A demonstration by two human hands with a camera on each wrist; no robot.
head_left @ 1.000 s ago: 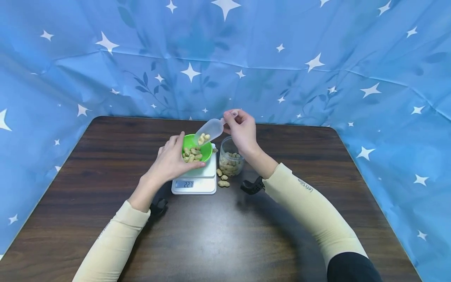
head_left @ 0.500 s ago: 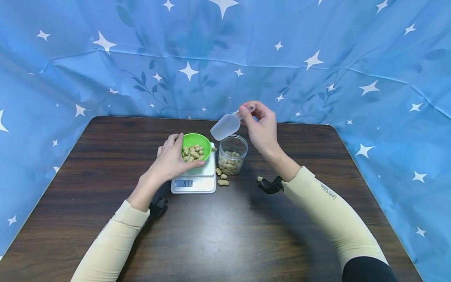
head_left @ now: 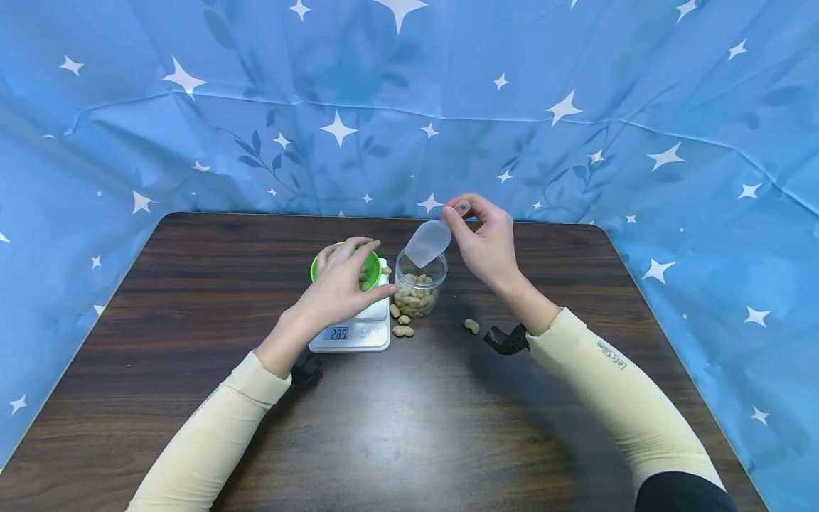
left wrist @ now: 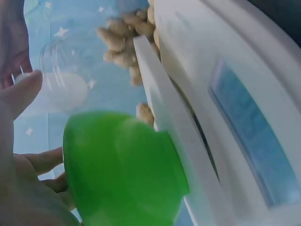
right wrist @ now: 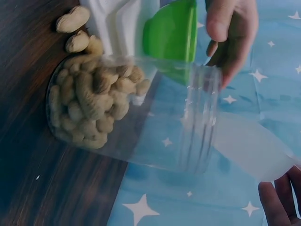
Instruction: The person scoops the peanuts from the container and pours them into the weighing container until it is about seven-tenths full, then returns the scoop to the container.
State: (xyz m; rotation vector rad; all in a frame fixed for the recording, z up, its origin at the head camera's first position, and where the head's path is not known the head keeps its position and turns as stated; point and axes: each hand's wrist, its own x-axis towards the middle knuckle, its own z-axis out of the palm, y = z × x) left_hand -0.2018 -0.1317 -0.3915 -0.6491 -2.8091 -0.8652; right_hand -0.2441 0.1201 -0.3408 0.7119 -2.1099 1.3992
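A green bowl [head_left: 373, 264] with peanuts in it sits on a white kitchen scale [head_left: 379, 337], whose display seems to read 28.5. My left hand [head_left: 339, 284] is over the bowl with fingers spread and the thumb pointing toward the jar. In the left wrist view, the bowl [left wrist: 122, 165] stands between thumb and fingers, apart from the thumb. My right hand [head_left: 489, 245] pinches the handle of a translucent scoop [head_left: 428, 242]. The scoop tilts down at the mouth of a clear jar [head_left: 441, 273], and no peanuts show in it. Peanuts [right wrist: 89, 103] fill the jar's lower part.
Several loose peanuts [head_left: 403, 331] lie between scale and jar, and one more peanut [head_left: 472, 326] lies farther right. All stand on a dark wooden table [head_left: 397, 427]. A blue star-patterned cloth [head_left: 409, 142] hangs behind its far edge.
The right hand has moved the scoop from over the bowl, now without peanuts, rightward to the jar. The left hand has shifted right from the bowl's side to above it. The scale's reading has changed.
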